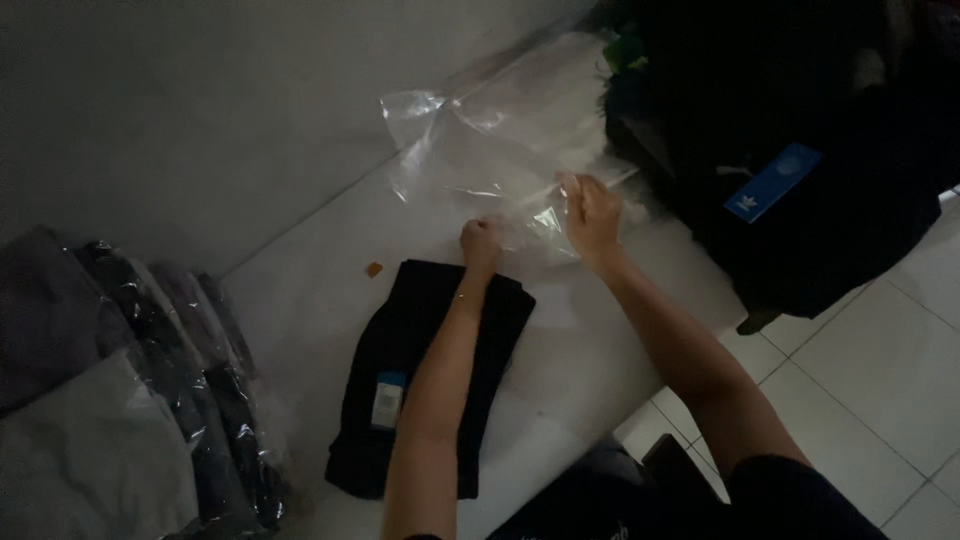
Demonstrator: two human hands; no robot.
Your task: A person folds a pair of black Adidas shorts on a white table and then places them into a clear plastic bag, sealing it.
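A clear plastic bag (pixel 490 140) lies spread on the white floor at the upper middle. My right hand (pixel 590 215) pinches the bag's near edge and lifts it. My left hand (pixel 482 243) is closed on the same edge a little to the left. Just below my left hand lies a folded black garment (pixel 400 330) with a small blue tag (pixel 387 398), partly covered by my left forearm.
A stack of folded garments in clear bags (pixel 150 400) sits at the lower left. A dark pile of clothes (pixel 800 130) with a blue hang tag (pixel 772 182) fills the upper right. A small orange scrap (pixel 373 269) lies on the floor. A grey wall (pixel 200 100) runs behind.
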